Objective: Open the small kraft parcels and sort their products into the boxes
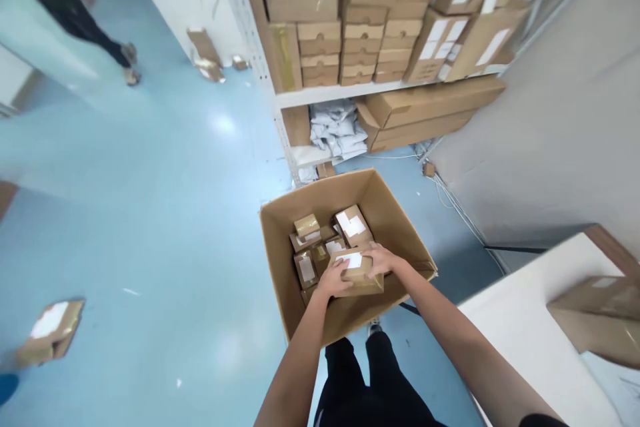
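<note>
Both my hands reach down into a big open cardboard carton (280, 260) on the blue floor. Between them is a small brown parcel (358, 275) with a white label. My left hand (333, 278) grips its left end with curled fingers. My right hand (381, 259) is wrapped over its right end. Several more small labelled parcels (353, 224) lie in the carton just beyond the held one.
A metal shelf (345, 90) packed with cardboard boxes stands behind the carton. At the right is a white table (530, 340) bearing a brown box (600, 317). Loose parcels (50, 330) lie on the floor at left. Another person's legs (85, 27) are at far upper left.
</note>
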`<state>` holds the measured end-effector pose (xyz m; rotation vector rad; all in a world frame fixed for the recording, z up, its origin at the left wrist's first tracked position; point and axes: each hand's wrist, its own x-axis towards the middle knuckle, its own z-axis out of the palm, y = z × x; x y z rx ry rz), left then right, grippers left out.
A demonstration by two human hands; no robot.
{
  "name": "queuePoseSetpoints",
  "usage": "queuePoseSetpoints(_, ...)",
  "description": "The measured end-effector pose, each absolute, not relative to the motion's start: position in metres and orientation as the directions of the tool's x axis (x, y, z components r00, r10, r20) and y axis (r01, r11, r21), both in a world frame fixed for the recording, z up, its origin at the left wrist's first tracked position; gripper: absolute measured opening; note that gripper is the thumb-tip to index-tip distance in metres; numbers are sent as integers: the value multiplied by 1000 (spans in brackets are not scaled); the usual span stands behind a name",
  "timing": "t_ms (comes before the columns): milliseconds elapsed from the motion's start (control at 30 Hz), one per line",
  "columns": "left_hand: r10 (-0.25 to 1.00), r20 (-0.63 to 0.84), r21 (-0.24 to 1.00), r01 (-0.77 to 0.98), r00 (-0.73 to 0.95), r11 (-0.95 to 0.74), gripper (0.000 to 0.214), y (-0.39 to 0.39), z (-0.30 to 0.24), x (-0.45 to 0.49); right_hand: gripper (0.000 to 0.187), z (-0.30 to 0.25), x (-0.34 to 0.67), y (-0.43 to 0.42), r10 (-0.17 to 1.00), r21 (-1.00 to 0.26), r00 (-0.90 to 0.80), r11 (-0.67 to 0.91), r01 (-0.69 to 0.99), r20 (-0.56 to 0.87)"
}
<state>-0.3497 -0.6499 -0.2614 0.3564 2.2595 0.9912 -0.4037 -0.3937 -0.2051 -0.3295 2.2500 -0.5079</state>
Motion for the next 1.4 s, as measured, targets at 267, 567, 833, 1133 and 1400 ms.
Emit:
queuePoseSetpoints(267, 661, -297, 745, 266, -689, 612, 89, -618, -157, -367, 105, -112, -346, -344, -283, -523, -864, 852, -26, -418)
queuePoseSetpoints(567, 862, -188, 605, 636, -471, 479, 90, -459, -80, -314, 105, -55, -194, -197, -5, -553, -972, 823, 130, -235)
queuePoseSetpoints(833, 957, -254, 567, 779, -142, 266, 82, -245, -94, -163, 96, -83, 44, -54, 399, -660, -885, 602, 450, -240)
queuePoseSetpoints(1133, 904, -426, 426, 889, 33, 168, 64, -127, -140, -4, 71, -177, 238, -35, 713, -747, -566, 90, 659, -413)
queuePoseSetpoints(1400, 903, -301, 321, 859, -307, 399, 70, -117, -148, 9, 77, -204, 249, -41, 869, -721, -387, 51, 691, -309)
